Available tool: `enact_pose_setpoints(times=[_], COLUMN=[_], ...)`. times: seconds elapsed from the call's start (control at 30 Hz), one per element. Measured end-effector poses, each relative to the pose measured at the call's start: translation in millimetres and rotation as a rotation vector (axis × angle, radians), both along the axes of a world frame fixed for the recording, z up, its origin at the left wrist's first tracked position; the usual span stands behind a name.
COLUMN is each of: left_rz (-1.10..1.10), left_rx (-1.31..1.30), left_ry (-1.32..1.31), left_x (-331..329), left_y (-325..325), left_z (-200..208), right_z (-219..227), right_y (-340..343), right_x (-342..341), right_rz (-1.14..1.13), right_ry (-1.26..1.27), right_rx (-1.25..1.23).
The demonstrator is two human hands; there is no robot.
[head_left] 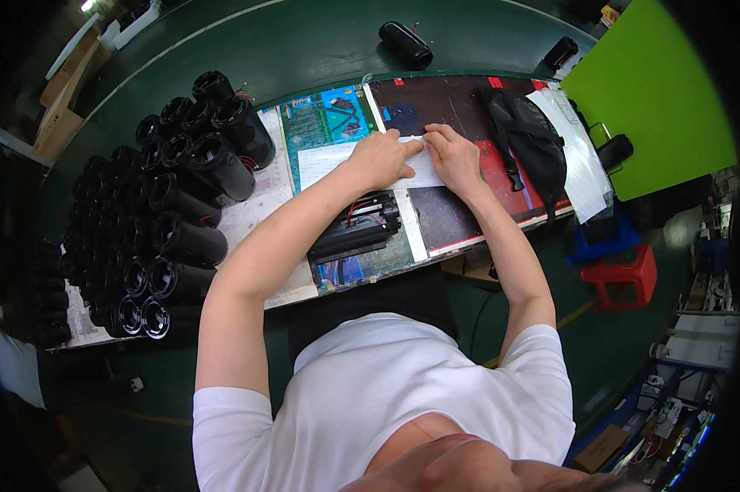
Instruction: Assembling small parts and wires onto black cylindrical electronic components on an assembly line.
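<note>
A white printed sheet lies on the table in front of me, partly covered by my hands. My left hand rests on its right part, fingers bent and pressed to the paper. Beside it, my right hand has its fingertips pinched together on the sheet's far right edge, close to the left fingertips. Whether a small piece is between the fingertips is too small to make out. Nearer to me, partly under my left forearm, lies a black cylindrical housing with red wires and an open frame at its right end.
Many black cylinders crowd the table's left side, several stacked. To the right lie a black mesh bag and white sheets in plastic, by a green panel. A red stool stands on the floor; another black cylinder lies beyond the table.
</note>
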State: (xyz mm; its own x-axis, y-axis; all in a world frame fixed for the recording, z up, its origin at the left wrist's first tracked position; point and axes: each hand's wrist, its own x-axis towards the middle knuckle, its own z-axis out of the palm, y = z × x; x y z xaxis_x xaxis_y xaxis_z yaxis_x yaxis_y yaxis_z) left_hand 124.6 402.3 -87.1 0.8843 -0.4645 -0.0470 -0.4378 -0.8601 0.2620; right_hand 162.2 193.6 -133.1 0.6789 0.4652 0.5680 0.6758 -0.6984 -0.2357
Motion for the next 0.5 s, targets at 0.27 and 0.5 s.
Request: enact_pose_setpoints(times=[0.27,0.5], left_rz=[-0.012,-0.01], left_rx=[-0.035,-0.033], left_ry=[-0.049,-0.013], left_x=[-2.7,-2.0], left_y=[2.6,0.9], left_z=[-8.4,-5.2], right_z=[3.2,27.4], right_y=[1.5,2.9], right_x=[2.2,9.9], right_rz=[-0.023,-0.045], right_ry=[0.103,0.302], right_rx=[0.05,-0.095])
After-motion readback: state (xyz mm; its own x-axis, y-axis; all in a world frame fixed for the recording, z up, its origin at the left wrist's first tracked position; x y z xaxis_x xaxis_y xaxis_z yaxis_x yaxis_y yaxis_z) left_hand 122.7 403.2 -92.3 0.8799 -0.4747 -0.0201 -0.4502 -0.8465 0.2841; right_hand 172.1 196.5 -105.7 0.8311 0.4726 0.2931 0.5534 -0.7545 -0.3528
